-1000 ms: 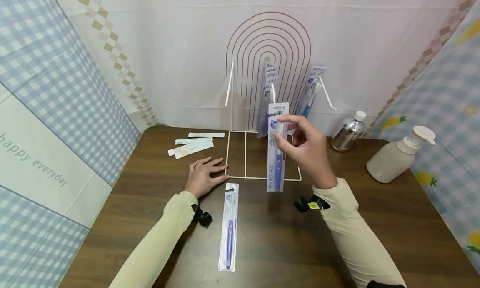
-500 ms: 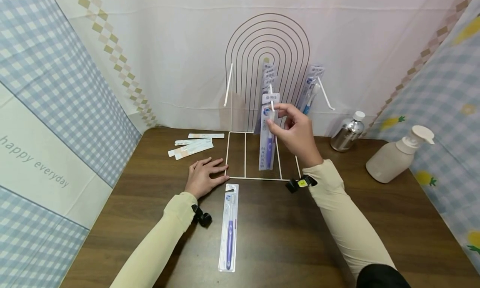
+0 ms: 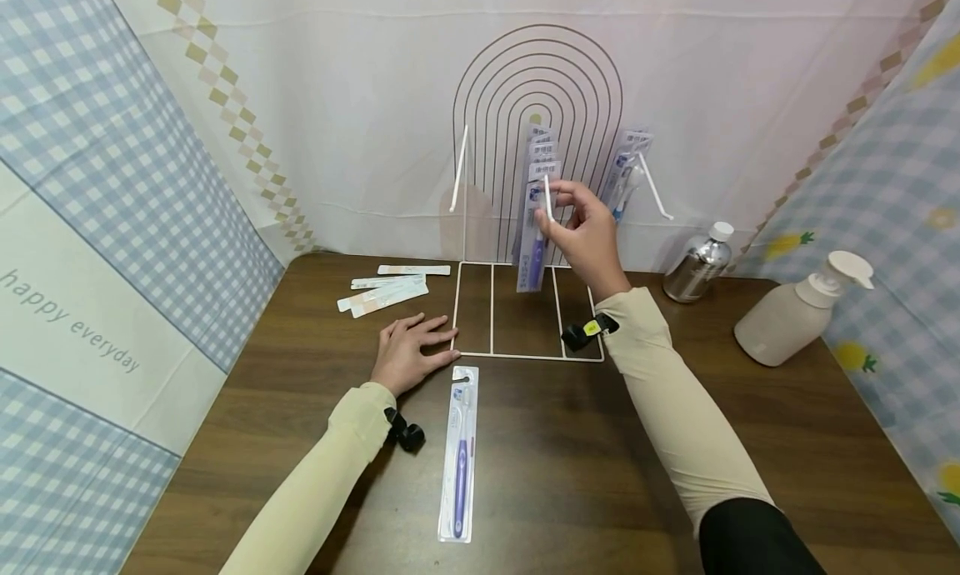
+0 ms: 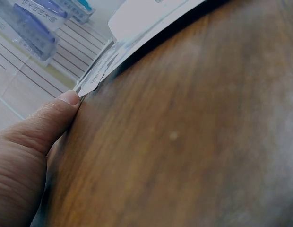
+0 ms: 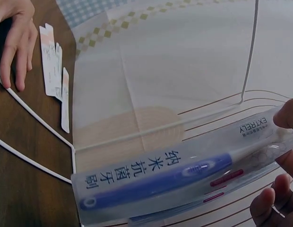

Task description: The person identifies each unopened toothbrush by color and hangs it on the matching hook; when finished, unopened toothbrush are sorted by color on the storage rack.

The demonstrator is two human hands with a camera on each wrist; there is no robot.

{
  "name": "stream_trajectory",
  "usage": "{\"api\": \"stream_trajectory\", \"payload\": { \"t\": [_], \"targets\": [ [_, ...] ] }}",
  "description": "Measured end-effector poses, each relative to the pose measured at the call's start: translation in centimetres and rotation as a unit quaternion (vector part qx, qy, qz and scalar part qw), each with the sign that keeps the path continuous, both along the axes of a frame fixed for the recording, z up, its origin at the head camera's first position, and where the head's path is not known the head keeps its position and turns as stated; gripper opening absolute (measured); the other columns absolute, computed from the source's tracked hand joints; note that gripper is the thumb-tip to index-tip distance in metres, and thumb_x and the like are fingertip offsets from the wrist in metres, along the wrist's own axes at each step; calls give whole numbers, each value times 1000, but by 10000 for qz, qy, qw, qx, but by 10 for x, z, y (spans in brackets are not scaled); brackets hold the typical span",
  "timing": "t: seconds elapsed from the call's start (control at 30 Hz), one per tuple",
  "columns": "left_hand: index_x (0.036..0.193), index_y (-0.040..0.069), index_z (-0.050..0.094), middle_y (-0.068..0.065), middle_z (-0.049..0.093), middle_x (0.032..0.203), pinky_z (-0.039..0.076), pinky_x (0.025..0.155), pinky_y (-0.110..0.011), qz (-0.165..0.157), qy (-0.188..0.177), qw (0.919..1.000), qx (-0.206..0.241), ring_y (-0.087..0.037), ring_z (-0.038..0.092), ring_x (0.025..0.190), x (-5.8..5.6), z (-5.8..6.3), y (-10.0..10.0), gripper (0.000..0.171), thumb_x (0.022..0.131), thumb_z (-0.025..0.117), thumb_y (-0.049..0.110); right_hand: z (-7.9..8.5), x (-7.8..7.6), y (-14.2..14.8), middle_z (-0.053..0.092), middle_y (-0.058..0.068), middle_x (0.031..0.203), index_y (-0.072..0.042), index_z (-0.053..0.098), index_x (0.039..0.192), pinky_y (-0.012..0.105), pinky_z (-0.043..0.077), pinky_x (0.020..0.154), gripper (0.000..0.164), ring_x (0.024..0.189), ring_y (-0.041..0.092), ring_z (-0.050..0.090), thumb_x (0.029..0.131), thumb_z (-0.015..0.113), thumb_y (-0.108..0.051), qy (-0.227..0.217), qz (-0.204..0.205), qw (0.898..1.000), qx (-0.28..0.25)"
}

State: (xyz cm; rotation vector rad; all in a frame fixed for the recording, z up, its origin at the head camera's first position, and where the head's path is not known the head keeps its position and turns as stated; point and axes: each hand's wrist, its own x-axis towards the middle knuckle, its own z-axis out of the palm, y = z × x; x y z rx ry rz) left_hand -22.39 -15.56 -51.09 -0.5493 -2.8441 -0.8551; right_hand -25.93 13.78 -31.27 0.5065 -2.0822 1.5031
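Observation:
My right hand (image 3: 591,237) pinches a packaged purple toothbrush (image 3: 529,268) near its upper part. That pack hangs on the middle prong (image 3: 548,198) of a white wire rack (image 3: 492,312), in front of several similar packs. In the right wrist view the thumb and fingers hold the clear pack (image 5: 156,184) at its brush-head end. My left hand (image 3: 411,354) rests on the table, its fingertips at the rack's left base wire. Just in front of it a second packaged purple toothbrush (image 3: 459,467) lies flat on the table.
On the rack's right prong (image 3: 656,187) hang packs with a blue toothbrush (image 3: 619,200). The left prong (image 3: 459,171) sticks out bare. Several paper strips (image 3: 390,292) lie at the left. A silver bottle (image 3: 696,267) and a pump bottle (image 3: 787,318) stand at the right.
My right hand has moved back and slightly left with the toothbrush pack; its hanger hole has gone onto the middle prong, and the pack has slid toward the others. My left hand stays put.

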Motion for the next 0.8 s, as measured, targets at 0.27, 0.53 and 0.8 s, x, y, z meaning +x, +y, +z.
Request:
{"api": "stream_trajectory", "payload": {
  "t": [0.27,0.53,0.8],
  "targets": [
    [135,35,75,10,57,154,21,118,-56,3,-13,10000,-33,-27,42,150,0,0,0,46,93,78,53,2,4,0,56,25,114,7,67,126,20,36,59,36,64,8,40,92,77,4,4,47,10000,55],
    [134,35,75,10,58,153,21,118,-57,-21,-6,10000,-24,-28,42,150,0,-1,-1,46,92,79,54,-31,18,0,53,17,114,9,65,127,21,36,64,43,72,22,41,86,80,7,26,30,9999,-146],
    [133,35,76,10,58,153,21,118,-57,-6,19,10000,-22,-28,42,149,-1,0,-1,45,92,79,54,-110,52,-22,64,16,103,-4,72,121,25,43,61,37,68,25,51,87,85,-4,-686,631,9914,918]
  ]
}}
